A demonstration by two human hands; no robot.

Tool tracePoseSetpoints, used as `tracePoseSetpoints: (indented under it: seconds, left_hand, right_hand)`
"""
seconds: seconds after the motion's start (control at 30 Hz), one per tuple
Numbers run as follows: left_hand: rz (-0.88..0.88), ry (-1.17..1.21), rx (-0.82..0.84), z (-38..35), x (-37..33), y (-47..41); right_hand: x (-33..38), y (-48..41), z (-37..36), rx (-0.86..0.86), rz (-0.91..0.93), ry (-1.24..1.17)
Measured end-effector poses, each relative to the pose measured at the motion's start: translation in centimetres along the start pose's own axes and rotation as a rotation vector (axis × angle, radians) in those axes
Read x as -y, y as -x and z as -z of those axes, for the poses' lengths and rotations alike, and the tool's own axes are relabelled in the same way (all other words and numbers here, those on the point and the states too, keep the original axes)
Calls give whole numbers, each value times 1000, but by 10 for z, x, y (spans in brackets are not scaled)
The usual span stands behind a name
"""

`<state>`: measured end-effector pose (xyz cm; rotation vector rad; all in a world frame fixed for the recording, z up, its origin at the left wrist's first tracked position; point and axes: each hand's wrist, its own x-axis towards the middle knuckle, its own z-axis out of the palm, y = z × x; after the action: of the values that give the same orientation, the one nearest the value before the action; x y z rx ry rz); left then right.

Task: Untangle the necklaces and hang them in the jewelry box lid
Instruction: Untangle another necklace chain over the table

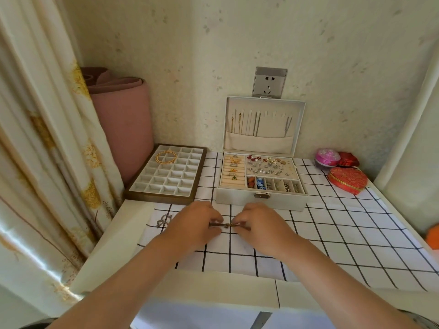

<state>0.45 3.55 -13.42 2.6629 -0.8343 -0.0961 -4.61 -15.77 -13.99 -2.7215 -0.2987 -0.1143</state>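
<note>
Far left of the left hand hangs a glossy floral curtain (42, 138), cut off by the frame edge, with a rolled pink mat (123, 119) partly hidden behind it. Beyond and left of that hand sits a brown-framed grid tray (161, 200) with pale compartments; thin gold bangles (166, 156) lie across its far cells. Just left of the left hand, a small silver openwork piece (164, 220) lies on the checked cloth (332, 233), partly covered by the wrist, its form unclear. The left hand (193, 224), fingers curled, pinches one end of the necklace (228, 225); the right hand (259, 225) pinches the other end. The short exposed span between them shows a dark strand with a small gold knot; the remainder is concealed under the fingers. Directly beyond both hands stands the pale jewelry box (261, 203), latch facing them, its lid (273, 124) upright, with several fine chains (256, 123) hanging into a fabric pocket. Far right of the right hand are a red brocade heart-shaped box (346, 180) and an orange object (433, 236), cropped and unidentifiable.
</note>
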Motion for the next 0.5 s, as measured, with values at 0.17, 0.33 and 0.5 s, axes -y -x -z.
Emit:
tracePoseSetpoints:
  seconds: [0.17,0.33,0.5]
  left_hand:
    - [-28,-11,-31,-7,-4,0]
    - [108,347,-37,-5,-5,0]
    - [264,1049,6,11,-19,3]
  right_hand:
    - [1,-5,-11,-52,20,-28]
    - [9,-6,-7,-60,-104,-235]
    - [21,-11,13,-82,-328,-903]
